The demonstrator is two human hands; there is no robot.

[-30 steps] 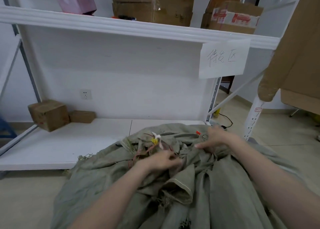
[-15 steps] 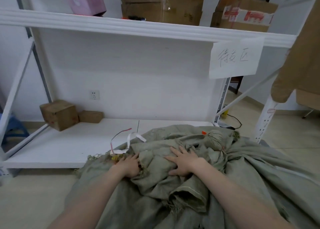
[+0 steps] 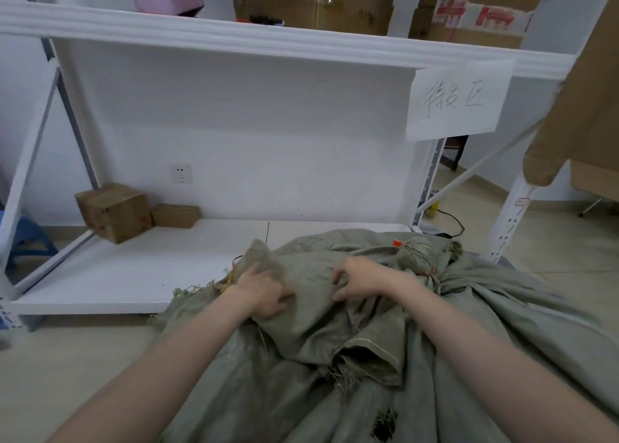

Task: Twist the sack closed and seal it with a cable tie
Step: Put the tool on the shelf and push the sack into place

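Note:
A grey-green woven sack (image 3: 335, 369) lies crumpled on the floor in front of me. My left hand (image 3: 264, 292) grips a fold of its cloth at the left and holds it lifted. My right hand (image 3: 361, 280) rests on the cloth with curled fingers, pinching it. Behind my right hand a bunched sack neck (image 3: 417, 253) stands tied with a thin red tie. Yellow and red strands (image 3: 229, 277) peek out under the lifted fold beside my left hand. No loose cable tie can be made out.
A white shelf rack (image 3: 134, 268) stands right behind the sack, with two cardboard boxes (image 3: 114, 211) on its low board. More boxes sit on the upper shelf (image 3: 268, 37). A paper sign (image 3: 459, 101) hangs at the right. A large cardboard sheet (image 3: 589, 91) leans at the far right.
My left hand has pulled a fold of sack cloth up and over the red and white ties, which are now hidden. My right hand's fingers have curled from flat onto the cloth.

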